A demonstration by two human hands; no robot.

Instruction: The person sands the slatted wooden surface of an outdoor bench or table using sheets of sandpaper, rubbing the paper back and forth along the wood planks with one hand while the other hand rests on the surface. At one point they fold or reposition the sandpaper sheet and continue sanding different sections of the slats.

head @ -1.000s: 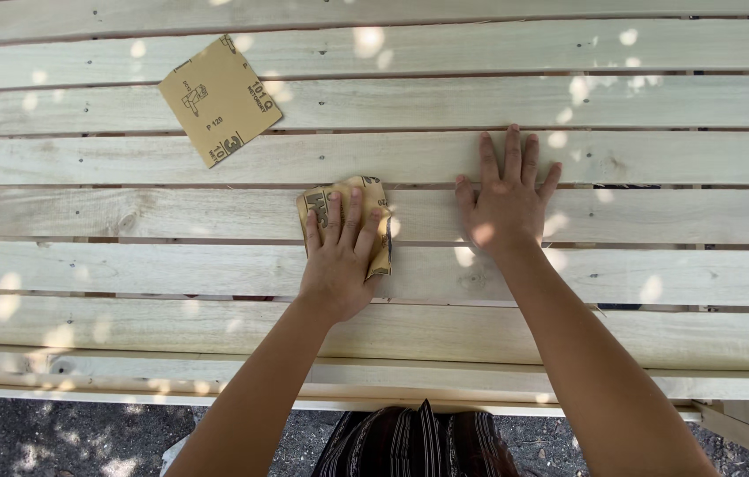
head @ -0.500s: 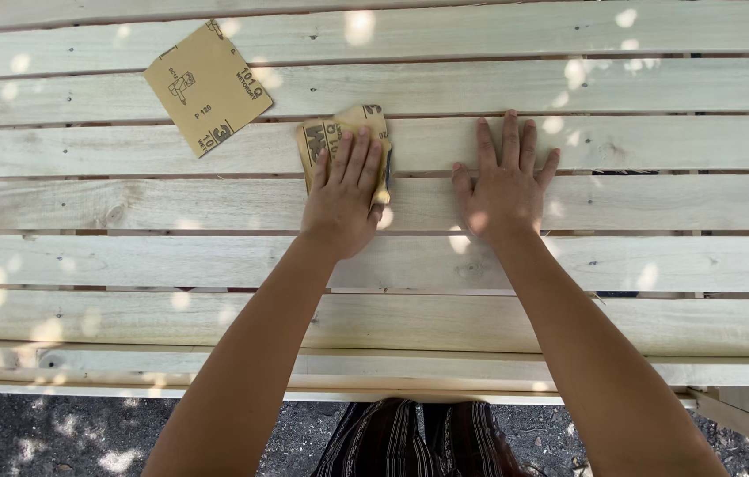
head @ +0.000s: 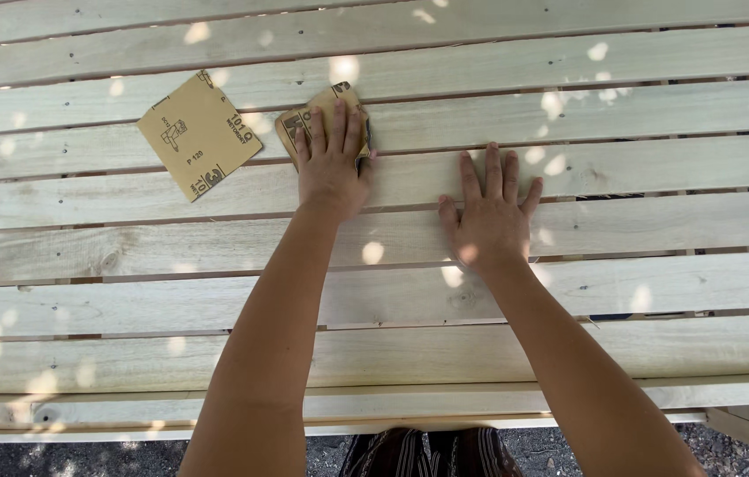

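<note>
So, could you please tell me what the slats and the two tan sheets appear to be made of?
The slats look like pale unfinished wood: grain, knots and no sheen show. The loose sheet and the folded sheet under the left hand look like sandpaper, with matte tan printed paper backing; the grit side is hidden.

You look down on a broad surface of pale, unfinished wooden slats point(head: 622, 115), laid side by side in long horizontal rows with narrow dark gaps between them. Knots and small nail holes mark the grain. Round spots of sunlight dapple the boards (the light is outdoor daylight, filtered from above). Below the nearest edge lies dark grey gravel ground point(head: 83, 459).
</note>
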